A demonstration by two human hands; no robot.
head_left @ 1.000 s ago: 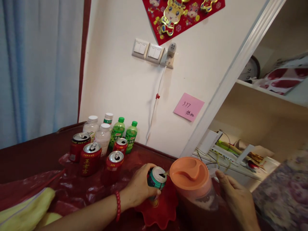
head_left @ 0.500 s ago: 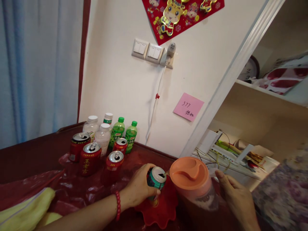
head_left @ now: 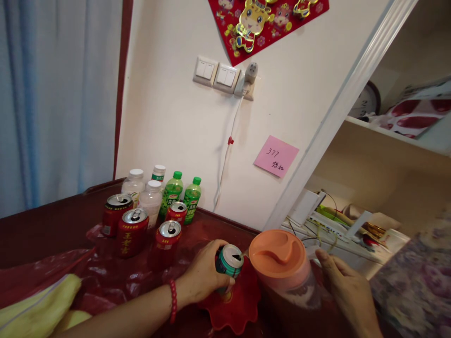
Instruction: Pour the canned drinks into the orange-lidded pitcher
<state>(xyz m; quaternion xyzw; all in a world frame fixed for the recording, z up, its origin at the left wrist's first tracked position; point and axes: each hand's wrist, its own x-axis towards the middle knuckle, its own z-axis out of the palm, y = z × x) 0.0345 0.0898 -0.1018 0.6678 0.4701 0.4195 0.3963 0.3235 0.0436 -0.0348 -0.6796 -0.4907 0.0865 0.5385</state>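
My left hand (head_left: 202,274) is wrapped round a green can (head_left: 229,264) with an opened top, standing on a red scalloped mat (head_left: 234,307). A red bead bracelet (head_left: 172,300) circles that wrist. My right hand (head_left: 347,293) grips the handle side of a clear jug with an orange lid (head_left: 278,260), just right of the can. The jug's spout points toward the can; its body below the lid is partly out of view.
Several red cans (head_left: 132,232), two green bottles (head_left: 171,193) and white-capped bottles (head_left: 151,199) stand at the back of the dark red table (head_left: 45,230). A yellow cloth (head_left: 38,307) lies at the lower left. Cluttered shelves (head_left: 345,225) open on the right.
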